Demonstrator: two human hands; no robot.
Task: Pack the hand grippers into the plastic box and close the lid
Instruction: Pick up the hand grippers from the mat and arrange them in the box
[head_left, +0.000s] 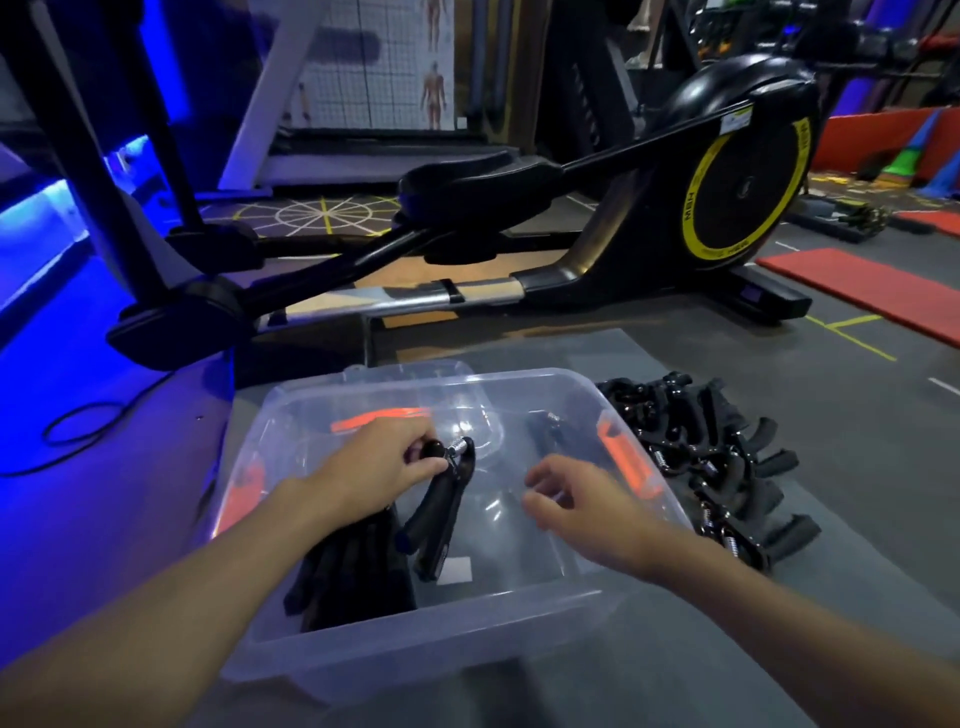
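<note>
We note the clear plastic box open on the grey floor mat, a pile of hand grippers just beside its right wall. Our left hand holds one black hand gripper by its spring end, inside the box. Our right hand hovers empty, fingers loosely spread. We advise laying it flat beside those already packed, so the lid can shut.

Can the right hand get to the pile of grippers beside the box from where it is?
Probably yes. The right hand is empty and open over the box, the pile of hand grippers lies just past the box's right wall, and nothing covers it.
</note>
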